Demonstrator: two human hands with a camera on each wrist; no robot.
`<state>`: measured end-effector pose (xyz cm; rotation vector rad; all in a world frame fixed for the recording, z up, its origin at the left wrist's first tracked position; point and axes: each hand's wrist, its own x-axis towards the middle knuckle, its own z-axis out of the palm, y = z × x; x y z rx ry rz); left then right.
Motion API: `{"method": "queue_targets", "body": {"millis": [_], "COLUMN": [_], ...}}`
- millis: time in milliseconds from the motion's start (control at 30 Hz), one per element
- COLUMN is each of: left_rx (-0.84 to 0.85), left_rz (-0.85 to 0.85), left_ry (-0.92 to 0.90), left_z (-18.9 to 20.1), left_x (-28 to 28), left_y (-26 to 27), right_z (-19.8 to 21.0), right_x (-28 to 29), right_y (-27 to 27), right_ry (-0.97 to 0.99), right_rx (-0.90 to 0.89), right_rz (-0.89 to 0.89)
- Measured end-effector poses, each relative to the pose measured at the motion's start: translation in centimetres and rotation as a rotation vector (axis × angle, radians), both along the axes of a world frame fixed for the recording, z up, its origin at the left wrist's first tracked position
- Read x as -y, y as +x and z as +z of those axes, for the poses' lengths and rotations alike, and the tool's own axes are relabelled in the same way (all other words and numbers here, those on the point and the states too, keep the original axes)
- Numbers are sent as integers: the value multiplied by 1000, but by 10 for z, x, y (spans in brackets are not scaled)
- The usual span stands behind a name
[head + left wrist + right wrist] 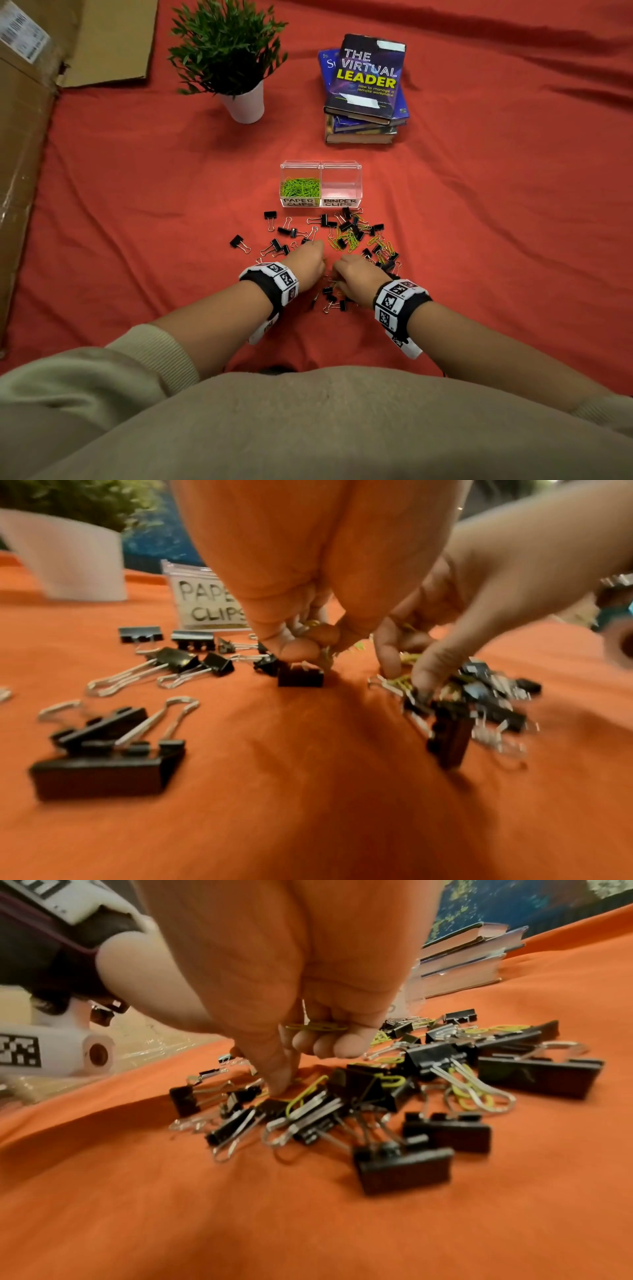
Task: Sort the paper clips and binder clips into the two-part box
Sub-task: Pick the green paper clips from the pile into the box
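Observation:
A clear two-part box [320,165] stands on the red cloth; its left half, labelled PAPER CLIPS, holds green paper clips [300,187], and its right half, labelled BINDER CLIPS, holds nothing I can see. Black binder clips [346,226] and green paper clips lie mixed in a pile in front of it. My left hand [310,262] is curled over the pile's near left side and holds paper clips [313,623] in its fingers. My right hand [356,274] holds green paper clips [316,1027] under curled fingers while thumb and forefinger reach into the pile [359,1096].
A potted plant [239,68] in a white pot stands at the back left, and a stack of books [364,89] at the back right. Cardboard [20,137] runs along the left edge. Loose binder clips [239,243] are scattered left of the pile.

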<state>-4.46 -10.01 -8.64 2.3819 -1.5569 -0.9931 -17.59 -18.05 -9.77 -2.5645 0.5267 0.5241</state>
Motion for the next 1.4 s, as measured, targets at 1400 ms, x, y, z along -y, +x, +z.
{"method": "queue_targets", "body": {"millis": [1400], "left_rx": [8], "left_rz": [-200], "left_ry": [76], "left_z": [2], "left_x": [5], "left_y": [-35], "right_z": [28], "right_x": [58], "right_y": [-50], "right_ry": [793], "right_rx": [59], "right_rz": [-860]}}
